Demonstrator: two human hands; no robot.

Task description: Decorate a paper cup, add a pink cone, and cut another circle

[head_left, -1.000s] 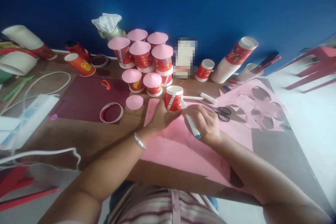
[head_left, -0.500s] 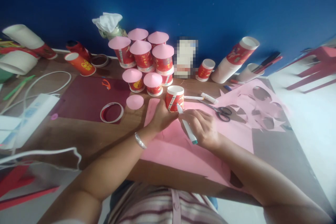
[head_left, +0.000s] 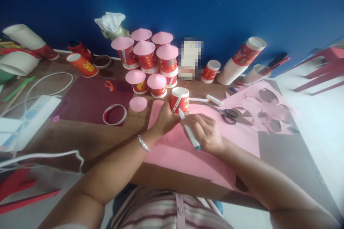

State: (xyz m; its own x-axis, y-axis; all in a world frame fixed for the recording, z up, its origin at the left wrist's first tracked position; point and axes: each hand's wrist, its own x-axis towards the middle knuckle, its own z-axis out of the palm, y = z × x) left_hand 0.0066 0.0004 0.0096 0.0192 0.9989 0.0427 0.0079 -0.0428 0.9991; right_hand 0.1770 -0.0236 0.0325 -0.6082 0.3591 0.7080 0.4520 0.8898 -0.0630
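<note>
An upside-down red paper cup [head_left: 179, 100] stands on a sheet of pink paper [head_left: 185, 150]. My left hand [head_left: 163, 118] grips the cup from the near left side and holds it down. My right hand [head_left: 205, 131] is closed on a white pen [head_left: 189, 132] with a teal end. The pen's tip touches the paper at the cup's near base. A silver bracelet sits on my left wrist.
Behind the cup stand several red cups with pink cone lids [head_left: 146, 57], and a loose pink cone [head_left: 138, 103] lies to the left. Scissors [head_left: 227, 113] and a glue stick [head_left: 214, 100] lie to the right. A stack of cups [head_left: 240, 59] leans on the blue wall. A tape ring [head_left: 114, 114] lies left.
My right hand has moved the pen leftward round the near side of the cup's base. My left hand has kept its hold on the cup.
</note>
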